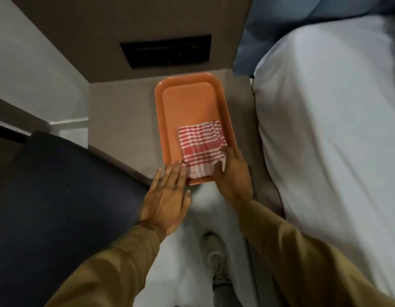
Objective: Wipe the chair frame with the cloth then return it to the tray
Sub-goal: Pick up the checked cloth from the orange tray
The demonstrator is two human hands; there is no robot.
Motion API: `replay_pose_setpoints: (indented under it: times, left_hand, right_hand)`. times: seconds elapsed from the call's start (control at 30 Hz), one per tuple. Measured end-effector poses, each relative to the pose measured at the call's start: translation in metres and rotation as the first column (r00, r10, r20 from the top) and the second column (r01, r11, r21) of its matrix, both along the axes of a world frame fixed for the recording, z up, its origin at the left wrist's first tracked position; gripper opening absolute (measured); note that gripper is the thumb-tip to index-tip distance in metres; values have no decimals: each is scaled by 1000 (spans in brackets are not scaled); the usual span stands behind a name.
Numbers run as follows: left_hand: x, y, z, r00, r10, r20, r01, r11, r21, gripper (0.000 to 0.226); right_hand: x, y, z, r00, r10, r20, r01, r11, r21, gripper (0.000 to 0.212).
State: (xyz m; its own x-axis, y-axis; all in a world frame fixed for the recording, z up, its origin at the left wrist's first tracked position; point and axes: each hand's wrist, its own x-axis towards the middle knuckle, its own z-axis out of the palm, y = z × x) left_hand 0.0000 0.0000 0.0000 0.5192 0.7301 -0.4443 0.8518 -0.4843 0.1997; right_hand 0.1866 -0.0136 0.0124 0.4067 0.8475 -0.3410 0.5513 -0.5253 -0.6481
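Two hands low over near end of orange tray: left hand flat, fingers spread, tips touching red-and-white checked cloth; right hand pinched cloth's near right corner. Lay folded in tray's near right part, on grey bench. Dark chair seat left, white bed right.

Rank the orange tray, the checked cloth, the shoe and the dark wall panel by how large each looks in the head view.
1. Orange tray
2. Dark wall panel
3. Checked cloth; the shoe looks similar, partly hidden, so unranked.
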Motion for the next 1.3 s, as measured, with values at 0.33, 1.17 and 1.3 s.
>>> replay_pose_setpoints:
  times: [0.33, 1.17, 1.3]
  left_hand:
    - [24, 29, -47, 993, -101, -65, 97, 994, -58, 75]
    - [-30, 23, 46, 997, -71, -2, 71, 997, 38, 84]
    - [-87, -5, 71, 981, -193, -32, 195, 972, 129, 83]
  right_hand:
    - [13, 60, -47, 989, -123, -83, 104, 975, -195, 70]
    - [-4, 29, 33, 948, -94, -304, 93, 995, -19, 48]
    - [-41, -27, 69, 933, -119, -338, 181, 971, 157, 47]
